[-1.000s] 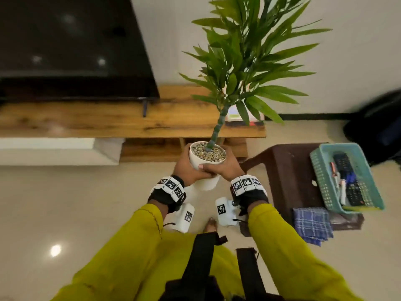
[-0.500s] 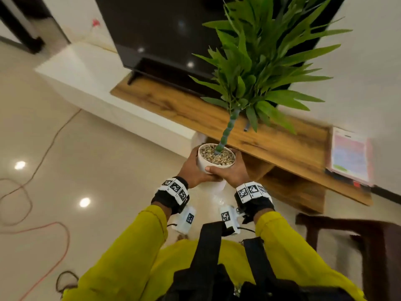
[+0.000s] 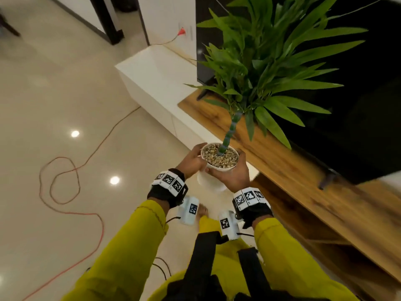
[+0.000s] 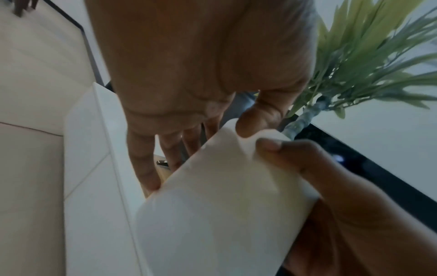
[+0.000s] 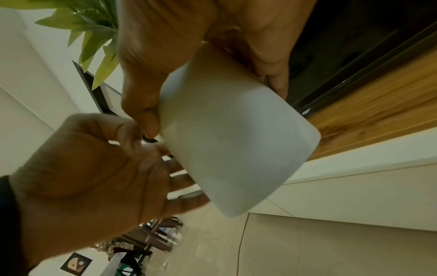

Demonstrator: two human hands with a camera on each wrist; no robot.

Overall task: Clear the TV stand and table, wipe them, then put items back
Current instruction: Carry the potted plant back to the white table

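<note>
A white pot [image 3: 209, 181] topped with pebbles holds a leafy green artificial plant [image 3: 260, 72]. Both hands carry it in the air, just off the front edge of the wooden TV stand [image 3: 282, 168]. My left hand [image 3: 192, 160] grips the pot's left side, its thumb [image 4: 255, 119] on the rim of the pot [image 4: 217, 214]. My right hand [image 3: 234, 175] wraps the right side, with its thumb [image 5: 144, 119] against the wall of the pot [image 5: 236, 145]. The pot stays roughly upright. The table is out of view.
A black TV [image 3: 347, 105] stands on the wooden top behind the plant. A low white cabinet [image 3: 156, 83] adjoins the stand's left end. An orange cable [image 3: 86, 168] loops over the tiled floor at left. A dark door frame [image 3: 108, 22] stands further back.
The view has swung left along the TV stand with the plant still held in both hands. The side table, basket and cloth have left the picture; the white cabinet and cable have come in.
</note>
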